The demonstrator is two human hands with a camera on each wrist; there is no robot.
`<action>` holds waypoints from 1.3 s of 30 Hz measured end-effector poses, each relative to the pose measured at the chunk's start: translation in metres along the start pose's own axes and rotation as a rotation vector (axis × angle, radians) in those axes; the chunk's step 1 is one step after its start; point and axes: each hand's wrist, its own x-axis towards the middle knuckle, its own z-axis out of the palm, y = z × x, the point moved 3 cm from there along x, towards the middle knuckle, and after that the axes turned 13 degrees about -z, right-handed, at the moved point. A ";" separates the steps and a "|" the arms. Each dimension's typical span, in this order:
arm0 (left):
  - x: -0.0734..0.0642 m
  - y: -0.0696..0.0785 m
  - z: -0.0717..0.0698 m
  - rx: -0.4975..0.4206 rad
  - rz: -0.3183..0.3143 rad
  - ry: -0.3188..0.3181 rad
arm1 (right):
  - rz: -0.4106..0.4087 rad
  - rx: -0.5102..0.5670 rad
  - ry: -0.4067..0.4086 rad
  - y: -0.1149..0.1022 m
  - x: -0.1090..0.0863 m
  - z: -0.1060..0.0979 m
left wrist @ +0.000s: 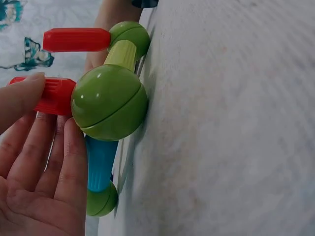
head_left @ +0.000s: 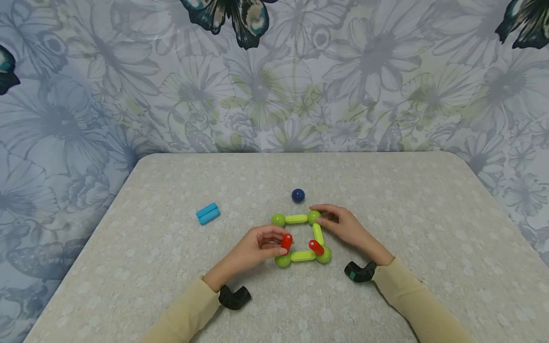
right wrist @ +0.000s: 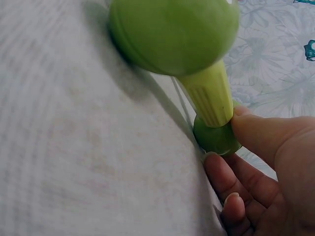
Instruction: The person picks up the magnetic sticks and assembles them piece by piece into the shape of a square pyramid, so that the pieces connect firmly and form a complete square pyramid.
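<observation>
A square frame of green balls joined by rods lies on the table. Yellow-green rods [head_left: 303, 256] form several sides, and a blue rod [left wrist: 102, 162] forms the left side, mostly covered by the left hand in the head view. My left hand [head_left: 262, 243] pinches a red rod [left wrist: 56, 96] standing on the near left green ball [left wrist: 109, 102]. A second red rod [head_left: 316, 247] stands up from the near right green ball [head_left: 324, 255]. With thumb and fingers, my right hand [head_left: 341, 225] grips the far right green ball [head_left: 314, 217]. The far left ball [head_left: 278, 219] lies untouched.
A dark blue ball [head_left: 298, 195] lies behind the frame. Two blue rods [head_left: 208, 214] lie side by side to the left. Black wrist-worn devices [head_left: 234, 297] sit at both wrists. A papered wall [head_left: 274, 95] stands at the table's far edge.
</observation>
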 end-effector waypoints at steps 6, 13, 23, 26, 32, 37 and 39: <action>0.002 0.000 -0.008 0.045 0.039 0.012 | -0.021 0.000 -0.005 0.016 0.000 0.000; 0.015 0.009 -0.039 0.149 0.057 0.166 | -0.014 -0.093 0.020 0.003 -0.008 -0.016; 0.039 -0.002 -0.047 0.277 0.024 0.017 | -0.132 0.069 -0.208 -0.020 -0.053 -0.004; 0.038 -0.002 -0.046 0.308 0.028 0.031 | -0.171 0.040 -0.251 -0.024 -0.055 0.005; 0.029 -0.003 -0.047 0.343 0.034 0.064 | -0.159 -0.003 -0.210 -0.022 -0.054 0.010; 0.017 -0.003 -0.048 0.359 0.021 0.074 | -0.148 -0.009 -0.191 -0.019 -0.055 0.008; 0.011 -0.004 -0.048 0.368 0.016 0.083 | -0.146 -0.005 -0.175 -0.018 -0.054 0.006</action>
